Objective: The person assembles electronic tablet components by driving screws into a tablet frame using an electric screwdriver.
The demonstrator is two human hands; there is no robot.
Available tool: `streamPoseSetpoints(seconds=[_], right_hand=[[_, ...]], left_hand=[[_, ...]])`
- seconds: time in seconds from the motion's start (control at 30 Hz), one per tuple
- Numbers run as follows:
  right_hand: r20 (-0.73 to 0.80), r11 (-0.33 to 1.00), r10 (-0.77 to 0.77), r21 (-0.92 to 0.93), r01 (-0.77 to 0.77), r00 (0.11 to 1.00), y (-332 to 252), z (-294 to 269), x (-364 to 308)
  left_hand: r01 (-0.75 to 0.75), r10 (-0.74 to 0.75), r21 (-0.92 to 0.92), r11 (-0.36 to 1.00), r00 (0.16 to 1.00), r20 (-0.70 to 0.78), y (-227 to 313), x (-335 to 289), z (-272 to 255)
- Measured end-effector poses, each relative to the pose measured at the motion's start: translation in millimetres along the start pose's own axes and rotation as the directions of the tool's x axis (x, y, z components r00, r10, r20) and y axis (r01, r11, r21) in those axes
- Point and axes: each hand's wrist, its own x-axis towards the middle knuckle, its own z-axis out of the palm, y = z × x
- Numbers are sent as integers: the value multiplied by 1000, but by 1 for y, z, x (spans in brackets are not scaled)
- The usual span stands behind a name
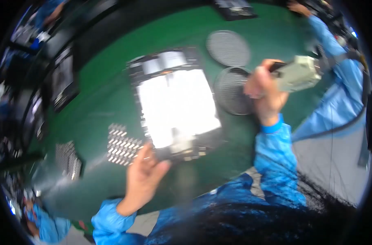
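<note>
A flat black-framed panel point(176, 108) with glaring white surfaces lies in the middle of the green table. My left hand point(143, 175) is at its near left corner, thumb and fingers apart; I cannot tell whether the fingertips touch the frame. Wrapped round a pale grey-green handheld tool point(298, 74) with a dark part near the grip, my right hand point(267, 87) is raised at the right. The hand and tool are blurred, and the tool's exact kind is unclear. Beneath that hand, a dark round mesh-like dish point(231, 92) is partly hidden.
Beyond the dish is a round grey mesh-like disc point(228, 47). Rows of small silver pieces point(122, 145) and a darker stack point(68, 159) lie left on the green table point(100, 94). Another panel point(235, 9) is at the far edge. A blue-sleeved person point(328, 36) works at right.
</note>
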Motion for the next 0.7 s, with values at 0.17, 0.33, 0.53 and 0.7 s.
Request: streamPoseSetpoints(seconds=[0.17,0.33,0.53,0.7], right_hand=[[89,999,-28,48,24,996,-4,-3,10],[125,966,-150,231,119,981,-7,-2,17],[244,837,-220,545,54,945,-45,51,10],[323,793,-198,608,-42,926,-48,104,0]], left_hand=[[-196,142,560,805,980,139,40,-6,-2],[-423,477,874,239,835,274,83,45,-75],[-520,560,847,109,736,380,84,62,-101],[-402,456,892,208,846,276,94,53,-92]])
